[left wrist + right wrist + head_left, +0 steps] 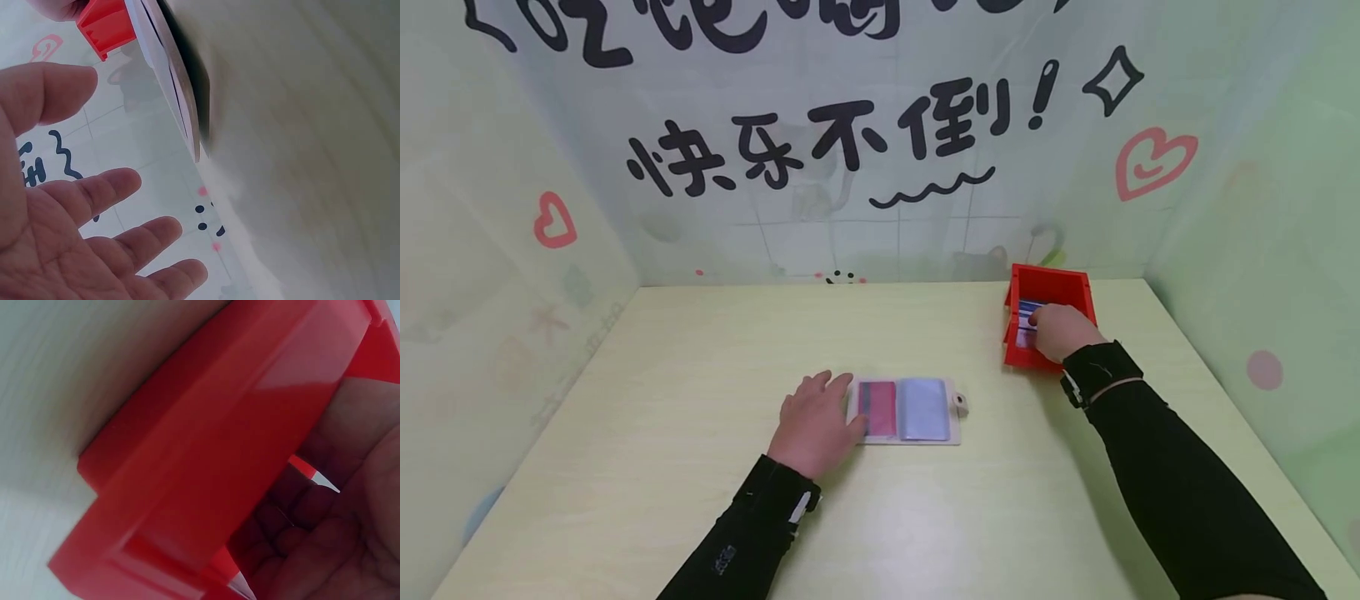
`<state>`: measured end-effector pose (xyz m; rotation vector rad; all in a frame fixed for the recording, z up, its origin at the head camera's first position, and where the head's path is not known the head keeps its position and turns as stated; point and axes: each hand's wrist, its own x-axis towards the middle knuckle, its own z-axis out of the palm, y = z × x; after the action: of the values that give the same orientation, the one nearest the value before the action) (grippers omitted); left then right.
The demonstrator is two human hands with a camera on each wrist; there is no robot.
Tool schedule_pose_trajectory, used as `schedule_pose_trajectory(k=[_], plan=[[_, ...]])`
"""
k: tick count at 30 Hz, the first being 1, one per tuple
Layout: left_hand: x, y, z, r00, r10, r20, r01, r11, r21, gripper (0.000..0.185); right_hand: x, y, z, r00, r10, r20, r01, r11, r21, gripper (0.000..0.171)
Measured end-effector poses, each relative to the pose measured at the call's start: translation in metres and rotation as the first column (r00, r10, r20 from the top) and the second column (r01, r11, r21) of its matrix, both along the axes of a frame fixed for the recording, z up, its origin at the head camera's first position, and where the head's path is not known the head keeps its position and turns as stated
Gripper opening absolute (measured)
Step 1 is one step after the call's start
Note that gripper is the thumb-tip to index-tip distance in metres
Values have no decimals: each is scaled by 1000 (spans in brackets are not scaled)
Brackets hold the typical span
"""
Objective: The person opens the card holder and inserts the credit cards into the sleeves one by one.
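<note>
An open card holder (898, 411) lies flat on the table, with a pink card (882, 408) under its left side and a pale blue sleeve (924, 409) on its right. My left hand (820, 425) is at the holder's left edge, fingers spread and relaxed. In the left wrist view that hand (75, 219) grips nothing, and the holder (169, 69) appears edge-on. My right hand (1063, 332) reaches into a red bin (1052, 286) over striped cards (1027, 321). Curled fingers show behind the bin wall in the right wrist view; whether they pinch a card is hidden.
The pale wooden table (737, 333) meets a printed backdrop (887, 250) at its far edge. Side panels (1262, 292) stand at left and right. The bin is near the table's back right corner, its raised walls around my right hand.
</note>
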<state>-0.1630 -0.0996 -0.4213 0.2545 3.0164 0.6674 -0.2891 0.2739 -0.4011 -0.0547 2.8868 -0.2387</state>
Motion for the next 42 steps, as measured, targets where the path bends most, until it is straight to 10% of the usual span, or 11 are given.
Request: schedule_pose_trajectory(k=[24,42], plan=[[0,1,-1,1000,-14,-1,14,1000,5,62,2,-6,-1,998,12,-55,-7,996,88,48],[0,0,-2,1000,-16,-13,16,1000,8,62,15,-4,21,995,-41,-95,26,988,-154,47]])
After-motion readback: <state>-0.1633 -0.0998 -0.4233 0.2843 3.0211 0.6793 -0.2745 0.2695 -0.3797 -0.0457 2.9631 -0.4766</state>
